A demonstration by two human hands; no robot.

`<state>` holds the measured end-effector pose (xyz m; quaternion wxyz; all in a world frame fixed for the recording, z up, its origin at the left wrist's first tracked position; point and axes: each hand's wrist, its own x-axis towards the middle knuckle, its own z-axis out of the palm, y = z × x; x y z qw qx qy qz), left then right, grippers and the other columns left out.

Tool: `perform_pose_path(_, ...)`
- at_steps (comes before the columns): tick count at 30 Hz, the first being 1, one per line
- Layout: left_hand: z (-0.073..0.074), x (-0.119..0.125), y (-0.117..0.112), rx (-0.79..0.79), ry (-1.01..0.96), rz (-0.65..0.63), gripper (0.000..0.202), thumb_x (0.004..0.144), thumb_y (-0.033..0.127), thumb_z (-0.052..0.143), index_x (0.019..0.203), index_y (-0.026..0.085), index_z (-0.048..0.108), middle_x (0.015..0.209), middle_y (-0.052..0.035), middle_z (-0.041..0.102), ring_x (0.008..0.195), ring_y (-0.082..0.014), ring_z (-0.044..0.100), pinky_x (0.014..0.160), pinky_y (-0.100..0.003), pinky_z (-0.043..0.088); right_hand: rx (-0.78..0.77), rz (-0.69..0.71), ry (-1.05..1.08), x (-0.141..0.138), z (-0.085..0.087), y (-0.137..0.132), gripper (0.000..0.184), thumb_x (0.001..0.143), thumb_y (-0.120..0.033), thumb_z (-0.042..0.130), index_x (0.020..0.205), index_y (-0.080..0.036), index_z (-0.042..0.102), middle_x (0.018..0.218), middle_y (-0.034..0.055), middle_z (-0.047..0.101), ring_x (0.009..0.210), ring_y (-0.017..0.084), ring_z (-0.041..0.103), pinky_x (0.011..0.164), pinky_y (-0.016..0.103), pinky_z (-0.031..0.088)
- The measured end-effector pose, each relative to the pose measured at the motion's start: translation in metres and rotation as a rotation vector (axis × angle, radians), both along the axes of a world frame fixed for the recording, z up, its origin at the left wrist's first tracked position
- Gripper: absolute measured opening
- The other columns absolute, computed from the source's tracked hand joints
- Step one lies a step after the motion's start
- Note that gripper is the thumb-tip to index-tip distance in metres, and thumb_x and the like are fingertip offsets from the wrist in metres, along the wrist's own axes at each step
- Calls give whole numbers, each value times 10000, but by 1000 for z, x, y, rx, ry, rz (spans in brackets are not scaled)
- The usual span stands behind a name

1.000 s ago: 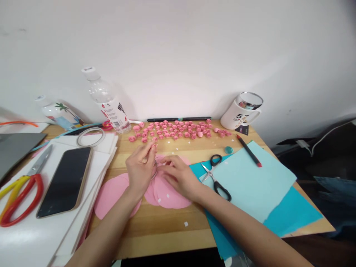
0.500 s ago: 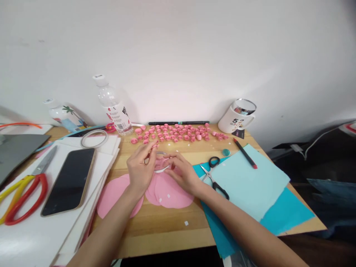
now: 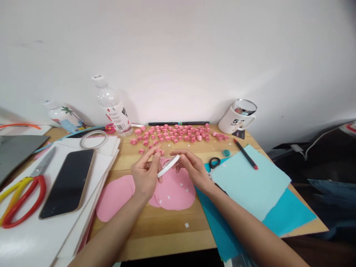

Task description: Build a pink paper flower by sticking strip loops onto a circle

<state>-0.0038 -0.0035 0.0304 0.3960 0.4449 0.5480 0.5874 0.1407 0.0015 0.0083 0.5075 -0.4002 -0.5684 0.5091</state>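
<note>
Between the thumb and forefinger of my left hand [image 3: 144,176] is a small pink paper roll [image 3: 158,152]. My right hand [image 3: 194,170] pinches a narrow white roll of tape [image 3: 169,166] at its upper right edge. The tape is turned nearly edge-on, and its lower left end lies against my left fingers. Beneath both hands are flat pink paper circles [image 3: 176,194], with small white bits on them. Another pink paper circle [image 3: 112,200] lies left of my left wrist. Beyond my fingers, many pink paper rolls [image 3: 180,133] spread across the wooden table [image 3: 167,237].
At left, a phone [image 3: 68,181], red-and-yellow scissors [image 3: 25,196] and a tape ring [image 3: 94,139] lie on white sheets. Behind stand a bottle [image 3: 112,107] and a mug [image 3: 233,116]. Blue papers [image 3: 250,181], a dark pen [image 3: 246,154] and black-handled scissors [image 3: 214,162] are at right.
The tape has turned from lying nearly flat to edge-on, and it is raised. My right hand has shifted right and now pinches its edge. More small rolls show beyond my left fingers.
</note>
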Motion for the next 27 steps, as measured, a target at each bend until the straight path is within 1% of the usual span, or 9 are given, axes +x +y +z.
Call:
perform_pose_path(5, 2, 4, -2, -77, 39, 130, 327, 735, 371, 623, 991, 179, 687, 585, 20, 650, 281, -41, 424, 269, -160, 361, 200, -96, -216, -3, -1, -5, 242, 836, -293, 492, 1053, -253, 592, 978, 50, 588, 691, 132, 603, 653, 299, 509)
perform_pose_path(8, 0, 4, -1, -72, 47, 121, 336, 730, 377, 625, 998, 184, 685, 674, 5, 682, 300, -44, 461, 286, -165, 391, 283, -184, -337, -4, -6, -7, 186, 795, -261, 551, 957, -255, 642, 950, 53, 613, 721, 147, 601, 641, 293, 505)
perform_pose_path(11, -2, 4, -1, -97, 26, 69, 334, 731, 374, 628, 1000, 184, 678, 708, 0, 690, 292, -53, 477, 284, -179, 394, 139, -247, -283, -5, -11, -6, 126, 809, -246, 533, 882, -225, 634, 770, 31, 633, 649, 147, 612, 621, 297, 506)
perform_pose_path(14, -2, 5, -2, -116, 30, 26, 292, 744, 357, 623, 966, 176, 680, 654, 8, 679, 268, -51, 459, 290, -181, 383, -47, -199, -82, -6, -11, -4, 134, 825, -297, 520, 884, -204, 595, 672, 6, 628, 600, 146, 623, 616, 303, 520)
perform_pose_path(17, -2, 5, -3, -116, 22, -24, 277, 755, 346, 618, 958, 167, 678, 505, 36, 622, 263, -65, 465, 314, -181, 394, -145, -129, 76, -8, -9, -2, 189, 816, -373, 525, 868, -199, 576, 657, 2, 638, 580, 148, 628, 582, 298, 522)
perform_pose_path(20, -5, 6, -4, -108, 0, -66, 289, 754, 352, 618, 970, 169, 673, 452, 50, 588, 261, -77, 469, 306, -184, 384, -187, -83, 92, -10, -10, -3, 222, 815, -371, 515, 952, -202, 564, 700, 11, 658, 565, 142, 624, 537, 284, 513)
perform_pose_path(22, -6, 6, -5, -117, -8, -63, 292, 748, 362, 620, 967, 177, 674, 412, 64, 552, 247, -75, 447, 286, -181, 363, -115, -133, -27, -10, -12, -6, 235, 798, -319, 539, 1007, -215, 563, 811, 36, 674, 633, 151, 631, 554, 282, 511)
perform_pose_path(24, -6, 7, -5, -142, -11, -26, 299, 738, 365, 626, 969, 182, 675, 382, 76, 519, 239, -73, 430, 269, -177, 350, 38, -226, -207, -9, -13, -9, 251, 761, -261, 580, 1009, -234, 594, 934, 59, 664, 730, 169, 631, 596, 287, 506)
perform_pose_path(27, -3, 7, -4, -168, -18, 19, 308, 733, 359, 627, 980, 179, 669, 407, 70, 545, 245, -75, 444, 264, -176, 352, 215, -278, -372, -8, -14, -12, 211, 754, -219, 578, 948, -254, 654, 966, 61, 653, 774, 177, 616, 636, 291, 490)
